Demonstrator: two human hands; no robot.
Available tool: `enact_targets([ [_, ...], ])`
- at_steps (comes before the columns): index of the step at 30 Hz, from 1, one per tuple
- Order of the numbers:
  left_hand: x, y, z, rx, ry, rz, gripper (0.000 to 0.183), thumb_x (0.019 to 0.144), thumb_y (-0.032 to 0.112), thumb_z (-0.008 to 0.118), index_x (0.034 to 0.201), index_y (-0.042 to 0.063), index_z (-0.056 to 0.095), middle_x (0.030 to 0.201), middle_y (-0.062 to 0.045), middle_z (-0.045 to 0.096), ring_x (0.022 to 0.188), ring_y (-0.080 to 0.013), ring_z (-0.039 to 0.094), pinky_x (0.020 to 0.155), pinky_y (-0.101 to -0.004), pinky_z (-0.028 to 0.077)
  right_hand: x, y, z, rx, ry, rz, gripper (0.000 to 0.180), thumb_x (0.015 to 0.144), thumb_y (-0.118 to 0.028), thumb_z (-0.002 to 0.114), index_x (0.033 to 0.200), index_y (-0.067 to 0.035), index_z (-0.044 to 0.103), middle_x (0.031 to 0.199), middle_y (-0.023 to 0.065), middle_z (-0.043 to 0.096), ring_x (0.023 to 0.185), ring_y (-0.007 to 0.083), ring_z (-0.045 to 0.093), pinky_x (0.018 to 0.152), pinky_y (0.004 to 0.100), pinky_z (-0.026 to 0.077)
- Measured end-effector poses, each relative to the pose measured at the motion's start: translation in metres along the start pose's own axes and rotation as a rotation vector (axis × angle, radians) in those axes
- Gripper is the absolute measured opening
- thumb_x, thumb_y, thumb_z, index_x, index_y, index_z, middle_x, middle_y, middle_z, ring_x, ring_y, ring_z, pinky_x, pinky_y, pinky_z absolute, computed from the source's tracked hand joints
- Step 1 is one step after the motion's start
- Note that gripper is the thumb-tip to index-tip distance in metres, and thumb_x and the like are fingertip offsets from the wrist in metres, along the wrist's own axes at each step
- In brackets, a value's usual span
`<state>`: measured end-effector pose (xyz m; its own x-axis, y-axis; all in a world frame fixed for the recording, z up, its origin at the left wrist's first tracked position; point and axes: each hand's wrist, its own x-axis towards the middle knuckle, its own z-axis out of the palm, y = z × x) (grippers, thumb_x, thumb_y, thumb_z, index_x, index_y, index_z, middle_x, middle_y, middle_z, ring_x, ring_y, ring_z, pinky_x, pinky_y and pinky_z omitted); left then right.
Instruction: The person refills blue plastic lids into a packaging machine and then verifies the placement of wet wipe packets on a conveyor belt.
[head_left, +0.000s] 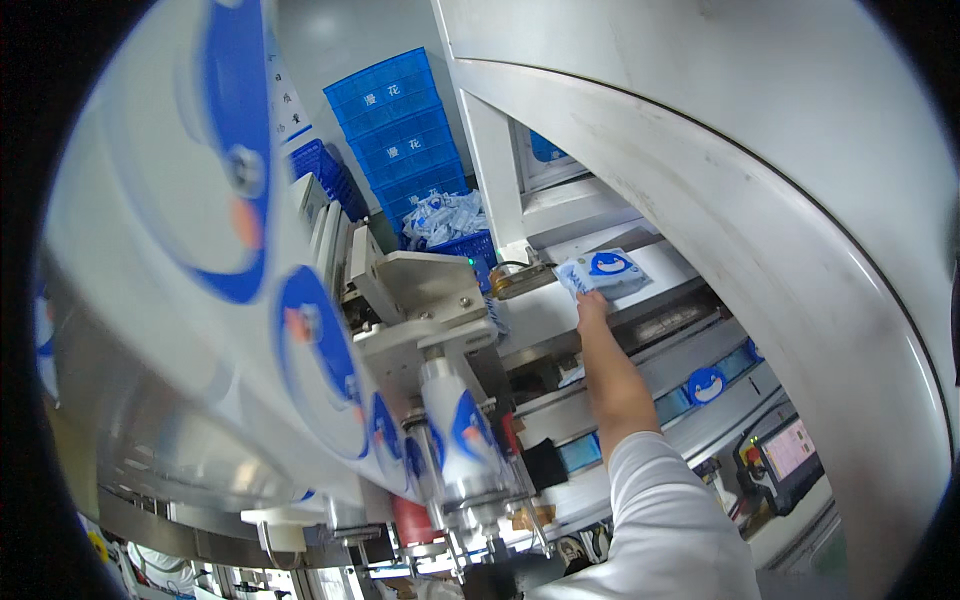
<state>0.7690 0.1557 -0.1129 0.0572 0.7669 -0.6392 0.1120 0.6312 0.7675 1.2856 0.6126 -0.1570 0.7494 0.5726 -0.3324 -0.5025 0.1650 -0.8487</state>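
Note:
My right hand (592, 304) reaches out over the machine and grips the near edge of a soft plastic packet (607, 271), probably wipes, white and pale blue with a blue cartoon whale print. Most of the fingers are hidden by the packet. It is over a white flat ledge (540, 319), close to a metal sensor or roller bracket (523, 282). Below the forearm runs a conveyor channel (675, 405) with blue-printed film and a round blue whale lid (706, 385) in it. My left hand is out of view.
Large printed film (225, 360) passes over rollers on the left, near a metal bracket assembly (431, 289). Stacked blue crates (401, 127) and a blue basket (469, 246) of packets (444, 219) stand behind. A curved white housing (750, 187) and a control screen (787, 450) are on the right.

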Motion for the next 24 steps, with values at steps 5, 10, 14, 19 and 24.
enact_targets([
  [5,-0.039,-0.015,0.003,-0.096,-0.121,0.069,0.028,0.087,0.012,0.063,0.113,0.002,0.059,0.120,-0.013,0.058,0.098,-0.0231,0.063,0.089,-0.0306,0.048,-0.144,-0.067,-0.005,0.604,-0.414,-0.027,0.013,0.086,0.003,0.059,0.084,-0.003,0.048,0.085,0.0084,0.052,0.083,0.0168,0.054,0.086,0.0303,0.049],
  [10,-0.080,0.009,0.021,-0.113,-0.432,0.314,0.021,0.090,0.008,0.059,0.110,0.001,0.060,0.121,-0.012,0.058,0.099,-0.0187,0.062,0.088,-0.0287,0.047,-0.340,-0.112,-0.074,0.396,-0.443,-0.299,0.008,0.085,0.000,0.064,0.086,-0.002,0.056,0.082,0.0021,0.059,0.080,0.0100,0.055,0.073,0.0232,0.044],
  [14,-0.099,0.040,0.051,0.032,-0.539,0.650,0.018,0.093,0.007,0.055,0.108,0.000,0.059,0.120,-0.011,0.058,0.106,-0.0149,0.055,0.091,-0.0281,0.043,-0.475,-0.111,-0.157,-0.030,-0.395,-0.535,0.017,0.082,-0.002,0.069,0.096,0.003,0.063,0.091,0.0045,0.065,0.080,0.0103,0.058,0.073,0.0253,0.046],
  [19,-0.120,0.044,0.077,-0.686,-0.584,0.717,0.037,0.099,0.035,0.046,0.117,0.003,0.050,0.116,-0.008,0.056,0.104,-0.0154,0.053,0.092,-0.0297,0.040,-0.619,-0.072,-0.272,-0.620,-0.669,-0.714,0.018,0.078,-0.001,0.070,0.095,0.002,0.067,0.099,0.0093,0.067,0.090,0.0185,0.063,0.080,0.0316,0.049],
  [24,-0.173,0.041,0.042,-0.584,-0.143,0.820,0.042,0.099,0.037,0.044,0.115,-0.001,0.050,0.108,-0.009,0.059,0.096,-0.0123,0.055,0.085,-0.0272,0.043,-0.673,-0.086,-0.296,-0.752,-1.162,-0.672,0.021,0.078,-0.010,0.071,0.099,-0.005,0.070,0.105,0.0104,0.067,0.100,0.0249,0.061,0.089,0.0374,0.045],
])
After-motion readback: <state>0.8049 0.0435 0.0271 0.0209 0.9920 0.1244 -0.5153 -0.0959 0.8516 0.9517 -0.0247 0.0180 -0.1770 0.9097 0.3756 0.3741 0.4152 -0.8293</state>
